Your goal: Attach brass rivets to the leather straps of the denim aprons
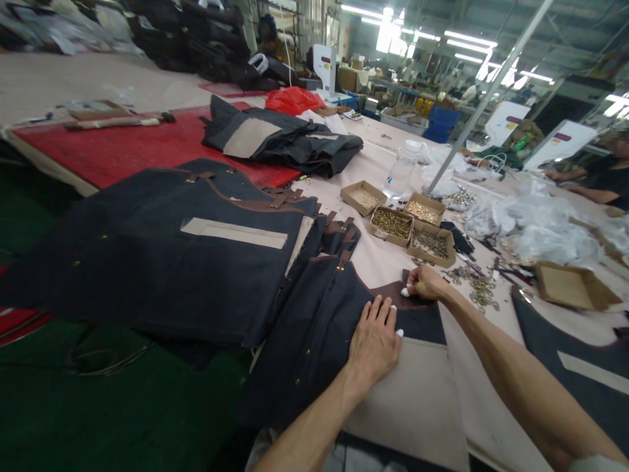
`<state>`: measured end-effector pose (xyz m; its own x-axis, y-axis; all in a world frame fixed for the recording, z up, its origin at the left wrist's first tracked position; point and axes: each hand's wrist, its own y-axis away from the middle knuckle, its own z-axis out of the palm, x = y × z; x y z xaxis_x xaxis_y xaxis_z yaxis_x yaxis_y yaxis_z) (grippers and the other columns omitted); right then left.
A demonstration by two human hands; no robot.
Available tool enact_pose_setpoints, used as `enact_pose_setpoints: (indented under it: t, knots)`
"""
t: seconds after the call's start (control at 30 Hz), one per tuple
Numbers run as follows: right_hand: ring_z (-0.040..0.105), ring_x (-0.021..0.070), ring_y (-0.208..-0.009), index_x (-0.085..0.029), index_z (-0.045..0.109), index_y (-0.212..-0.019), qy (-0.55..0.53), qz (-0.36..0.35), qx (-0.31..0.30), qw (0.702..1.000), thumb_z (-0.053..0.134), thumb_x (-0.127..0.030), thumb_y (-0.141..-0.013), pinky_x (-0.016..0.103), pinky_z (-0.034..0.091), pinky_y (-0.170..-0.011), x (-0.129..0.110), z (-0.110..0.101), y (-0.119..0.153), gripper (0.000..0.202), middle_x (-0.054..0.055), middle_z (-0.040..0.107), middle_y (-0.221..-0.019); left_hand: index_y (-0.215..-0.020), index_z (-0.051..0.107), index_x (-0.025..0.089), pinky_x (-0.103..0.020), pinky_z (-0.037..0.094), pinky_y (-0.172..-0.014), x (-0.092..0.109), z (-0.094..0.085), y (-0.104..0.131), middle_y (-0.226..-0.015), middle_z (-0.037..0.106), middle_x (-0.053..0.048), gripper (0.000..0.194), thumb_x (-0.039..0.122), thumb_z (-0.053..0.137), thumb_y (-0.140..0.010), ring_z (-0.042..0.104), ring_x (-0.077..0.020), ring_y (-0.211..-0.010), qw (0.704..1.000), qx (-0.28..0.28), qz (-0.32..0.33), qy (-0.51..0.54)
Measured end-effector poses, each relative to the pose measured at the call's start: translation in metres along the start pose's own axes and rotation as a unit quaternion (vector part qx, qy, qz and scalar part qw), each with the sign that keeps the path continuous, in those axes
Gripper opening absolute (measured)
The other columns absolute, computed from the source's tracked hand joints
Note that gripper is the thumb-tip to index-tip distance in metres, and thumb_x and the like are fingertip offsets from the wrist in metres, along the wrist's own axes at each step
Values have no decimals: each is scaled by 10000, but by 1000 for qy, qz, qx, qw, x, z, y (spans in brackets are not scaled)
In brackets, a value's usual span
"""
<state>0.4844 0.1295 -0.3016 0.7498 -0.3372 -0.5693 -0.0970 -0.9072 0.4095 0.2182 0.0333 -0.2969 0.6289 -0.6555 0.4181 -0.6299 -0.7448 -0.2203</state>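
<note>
My left hand [376, 337] lies flat, palm down, on a dark canvas garment piece [314, 328] that looks like an apron. Its fingers are stretched out, and white covers show on some fingertips. At the garment's upper edge my right hand [426, 283] is closed on the brown trim [390, 290], with the pinched part hidden by the fingers. Below both hands spreads a beige panel [413, 393] joined to a dark strip. Left of this garment is a stack of similar dark pieces [147, 242], with brown straps and small brass-coloured fittings.
Small cardboard boxes of metal fittings [392, 224] stand beyond my hands, near a clear plastic bottle [400, 172]. Loose metal rings [482, 290] lie at the right. A slanted metal pole [484, 105] rises from the table. Farther back, folded dark garments [289, 141] rest partly on a red sheet.
</note>
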Motion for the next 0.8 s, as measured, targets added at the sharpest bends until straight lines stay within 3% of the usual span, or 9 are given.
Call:
enact_pose_setpoints:
  t: [0.13, 0.27, 0.33, 0.43, 0.5, 0.6, 0.67, 0.73, 0.8]
  knots:
    - [489, 108, -436, -153, 681, -664, 50, 31, -14, 998, 859, -331, -593, 224, 318, -441, -9, -1, -15, 262, 3, 578, -468, -1472, 488, 135, -500, 197, -1263, 2, 1, -2, -1612, 386, -124, 528, 358, 462, -995, 244, -303, -1531, 1000, -4, 2, -7]
    - [494, 106, -473, -147, 663, -613, 62, 15, -17, 998, 858, -316, -571, 224, 332, -477, -26, -10, 2, 262, 4, 586, -488, -1446, 503, 119, -506, 245, -1246, 5, 1, 3, -1582, 422, -145, 519, 348, 489, -980, 304, -306, -1502, 1000, 14, 5, -11]
    - [534, 121, -540, -151, 669, -650, 57, -19, 48, 997, 824, -361, -613, 224, 352, -516, -22, -11, 26, 263, 14, 632, -569, -1423, 509, 93, -494, 297, -1224, 3, 1, 8, -1557, 444, -167, 509, 305, 502, -961, 364, -305, -1463, 999, 35, 4, -7]
    - [604, 175, -664, -159, 678, -732, 40, -14, 231, 972, 729, -455, -718, 243, 391, -580, 2, 0, 73, 300, 54, 681, -683, -1363, 537, 68, -475, 368, -1179, 2, -3, 14, -1494, 495, -194, 461, 245, 500, -939, 463, -302, -1371, 997, 74, 1, 4]
    - [627, 215, -684, -161, 670, -727, -16, 13, 255, 967, 721, -522, -719, 268, 420, -592, 18, 15, 108, 364, 73, 677, -671, -1310, 566, 81, -475, 417, -1131, 7, -10, 18, -1414, 551, -195, 410, 258, 495, -946, 520, -303, -1292, 996, 86, -5, 12]
    - [664, 263, -701, -150, 694, -764, -223, -5, 171, 960, 767, -584, -664, 315, 492, -616, 21, 39, 158, 452, 83, 704, -685, -1212, 602, 120, -497, 486, -1020, 35, -23, 28, -1234, 622, -183, 397, 411, 509, -958, 586, -324, -1155, 997, 63, -29, 20]
    - [685, 280, -724, -138, 720, -841, -350, -32, 143, 925, 797, -597, -651, 347, 534, -648, 7, 50, 188, 503, 85, 731, -731, -1244, 577, 113, -516, 506, -975, 67, -28, 39, -1219, 613, -204, 606, 613, 543, -903, 593, -360, -1129, 998, 25, -48, 30]
    - [694, 282, -751, -137, 732, -899, -410, -67, 141, 899, 825, -592, -652, 363, 558, -679, -15, 52, 217, 526, 85, 745, -778, -1409, 449, 62, -528, 503, -993, 103, -30, 52, -1358, 535, -267, 939, 769, 568, -802, 557, -409, -1210, 997, -20, -61, 41]
    - [690, 267, -776, -150, 733, -909, -414, -119, 132, 893, 834, -576, -681, 353, 568, -698, -37, 49, 243, 494, 86, 746, -821, -1520, 280, 18, -516, 494, -1028, 131, -36, 64, -1491, 412, -313, 1045, 701, 602, -797, 505, -430, -1298, 994, -57, -78, 43]
